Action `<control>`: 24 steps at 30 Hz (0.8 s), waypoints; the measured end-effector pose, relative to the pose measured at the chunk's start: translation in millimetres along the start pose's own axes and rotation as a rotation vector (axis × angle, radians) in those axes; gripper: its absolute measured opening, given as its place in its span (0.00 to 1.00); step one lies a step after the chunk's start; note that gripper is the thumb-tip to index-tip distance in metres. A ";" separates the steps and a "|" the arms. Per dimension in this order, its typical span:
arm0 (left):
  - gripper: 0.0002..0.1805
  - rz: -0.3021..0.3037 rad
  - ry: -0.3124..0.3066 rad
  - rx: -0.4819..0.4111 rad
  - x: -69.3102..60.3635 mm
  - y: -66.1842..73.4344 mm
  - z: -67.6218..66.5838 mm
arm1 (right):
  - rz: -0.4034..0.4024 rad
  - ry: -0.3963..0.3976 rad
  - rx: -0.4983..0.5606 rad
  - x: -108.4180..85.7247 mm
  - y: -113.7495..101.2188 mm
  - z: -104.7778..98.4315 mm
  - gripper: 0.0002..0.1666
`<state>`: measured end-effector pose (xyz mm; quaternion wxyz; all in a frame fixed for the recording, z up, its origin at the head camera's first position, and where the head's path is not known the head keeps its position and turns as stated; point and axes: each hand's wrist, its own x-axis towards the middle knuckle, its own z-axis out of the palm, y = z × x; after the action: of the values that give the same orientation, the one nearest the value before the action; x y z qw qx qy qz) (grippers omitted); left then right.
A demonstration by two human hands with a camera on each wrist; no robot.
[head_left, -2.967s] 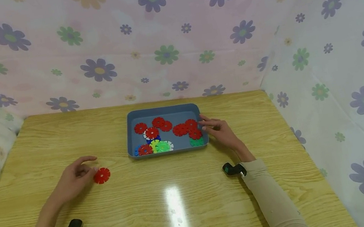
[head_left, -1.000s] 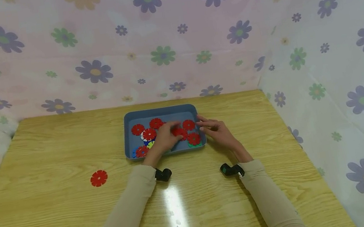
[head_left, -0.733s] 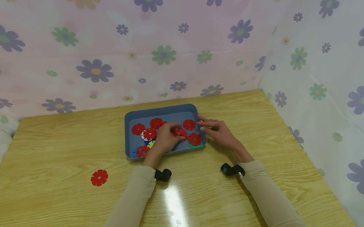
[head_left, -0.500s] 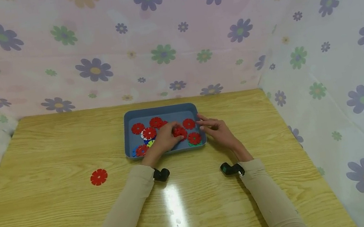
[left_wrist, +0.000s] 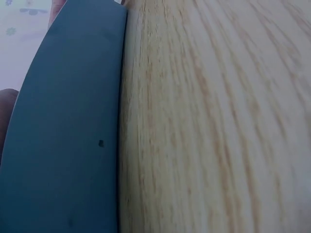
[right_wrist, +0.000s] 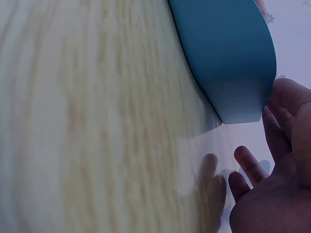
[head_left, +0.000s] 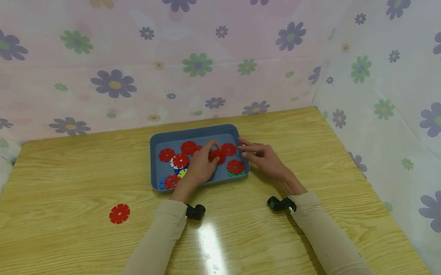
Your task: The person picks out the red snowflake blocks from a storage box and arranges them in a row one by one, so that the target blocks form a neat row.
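A blue-grey tray (head_left: pixel 194 133) holds several notched plastic discs, mostly red, with white, blue, yellow and green ones among them. Inside the tray, my left hand (head_left: pixel 200 165) pinches a red snowflake disc (head_left: pixel 219 157) between thumb and fingers; part of it is hidden. My right hand (head_left: pixel 266 159) rests against the tray's right wall, its fingers extended at the rim. In the right wrist view, the right-hand fingers (right_wrist: pixel 286 97) touch the outer side of the tray (right_wrist: pixel 233 63). The left wrist view shows mostly the tray's outer wall (left_wrist: pixel 63 121).
A single red disc (head_left: pixel 119 214) lies on the wooden table (head_left: pixel 66 258), left of the tray. Flower-patterned cloth (head_left: pixel 203 29) stands behind the table and at its sides. Another red disc (head_left: pixel 235 167) lies over a green one at the tray's front right.
My left hand let go of a red disc on the table and reached right into the tray. Lately it has slid a red disc slightly toward the back. My right hand has stayed put.
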<state>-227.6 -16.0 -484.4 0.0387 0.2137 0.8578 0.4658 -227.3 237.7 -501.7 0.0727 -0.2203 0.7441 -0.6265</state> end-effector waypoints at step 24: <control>0.11 0.135 0.149 -0.302 -34.3 20.7 -19.3 | -0.008 0.002 0.002 0.3 0.1 0.3 0.20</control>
<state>-194.8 -35.2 -461.2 -0.0248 0.2277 0.7623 0.6053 -227.5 237.3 -501.8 0.0697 -0.2225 0.7426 -0.6279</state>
